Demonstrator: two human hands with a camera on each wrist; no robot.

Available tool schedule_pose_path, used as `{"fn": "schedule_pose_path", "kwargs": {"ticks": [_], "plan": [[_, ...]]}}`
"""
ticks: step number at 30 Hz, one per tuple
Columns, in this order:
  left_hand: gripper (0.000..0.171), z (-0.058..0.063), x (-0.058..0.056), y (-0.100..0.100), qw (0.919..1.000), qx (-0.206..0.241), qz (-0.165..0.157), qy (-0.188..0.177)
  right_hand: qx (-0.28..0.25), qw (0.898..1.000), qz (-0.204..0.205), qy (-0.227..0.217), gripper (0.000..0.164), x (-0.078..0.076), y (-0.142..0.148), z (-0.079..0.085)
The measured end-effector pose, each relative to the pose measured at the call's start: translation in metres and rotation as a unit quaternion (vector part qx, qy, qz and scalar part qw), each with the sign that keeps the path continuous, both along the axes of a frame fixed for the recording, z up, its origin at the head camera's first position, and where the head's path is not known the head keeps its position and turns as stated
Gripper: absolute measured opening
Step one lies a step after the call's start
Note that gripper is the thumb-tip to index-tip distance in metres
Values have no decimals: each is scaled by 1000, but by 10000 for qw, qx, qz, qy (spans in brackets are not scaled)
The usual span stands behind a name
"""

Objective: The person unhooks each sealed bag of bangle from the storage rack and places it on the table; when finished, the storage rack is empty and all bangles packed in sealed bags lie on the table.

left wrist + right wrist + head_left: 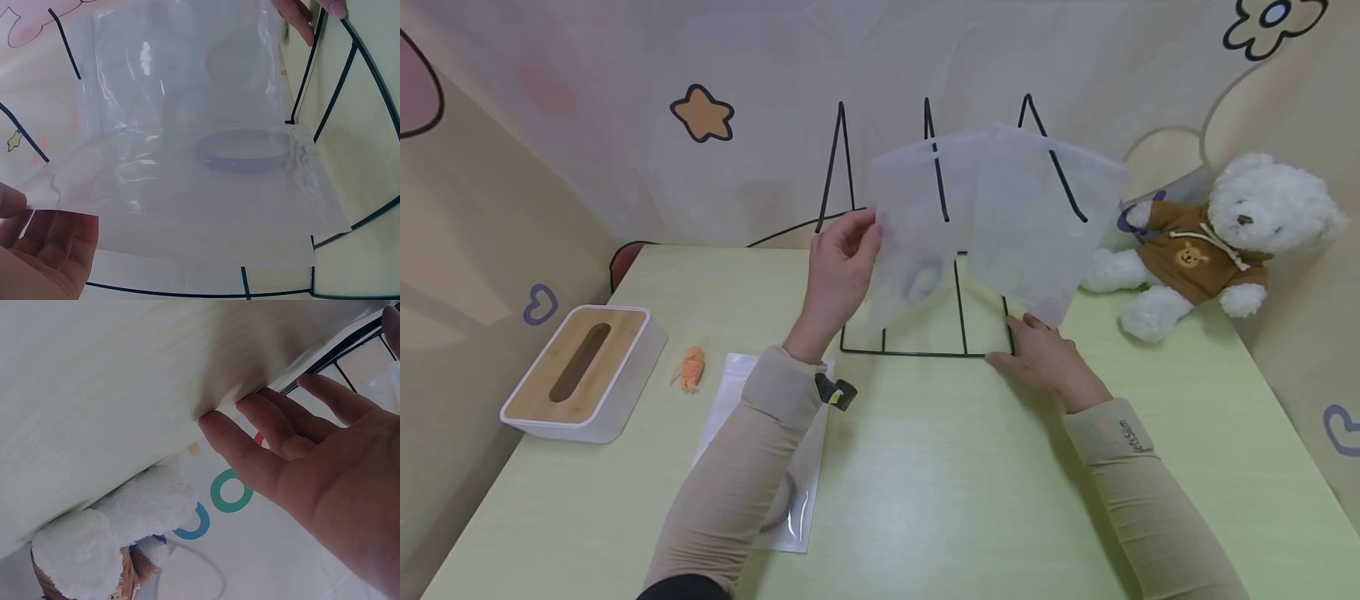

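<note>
Beige sleeves (1157, 508) show dark lettering (1130, 435) on the right cuff (1093, 433), a black fitting (837, 392) on the left.

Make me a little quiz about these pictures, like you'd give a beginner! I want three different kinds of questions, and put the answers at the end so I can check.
1. Which hand pinches the edge of a hanging bag?
2. True or false: in the head view, the teddy bear sits to the right of the wire rack.
3. What colour is the small bundle near the tissue box?
A) green
B) orange
C) blue

Key:
1. The left hand.
2. True.
3. B, orange.
</note>
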State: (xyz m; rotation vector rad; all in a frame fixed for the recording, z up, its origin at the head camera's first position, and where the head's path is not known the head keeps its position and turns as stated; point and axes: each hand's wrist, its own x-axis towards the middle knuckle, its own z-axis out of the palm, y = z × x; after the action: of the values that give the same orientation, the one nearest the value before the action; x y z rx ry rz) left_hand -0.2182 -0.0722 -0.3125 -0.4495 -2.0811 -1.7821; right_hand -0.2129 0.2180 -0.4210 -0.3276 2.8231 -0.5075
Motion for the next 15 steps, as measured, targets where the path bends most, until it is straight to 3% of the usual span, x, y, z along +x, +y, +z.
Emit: {"fn": "schedule_pose_path", "kwargs": {"ticks": [15], "plan": [[20, -3, 5, -2, 9998, 136, 84, 151, 33, 10000, -12, -81, 80, -1, -1, 2]]}}
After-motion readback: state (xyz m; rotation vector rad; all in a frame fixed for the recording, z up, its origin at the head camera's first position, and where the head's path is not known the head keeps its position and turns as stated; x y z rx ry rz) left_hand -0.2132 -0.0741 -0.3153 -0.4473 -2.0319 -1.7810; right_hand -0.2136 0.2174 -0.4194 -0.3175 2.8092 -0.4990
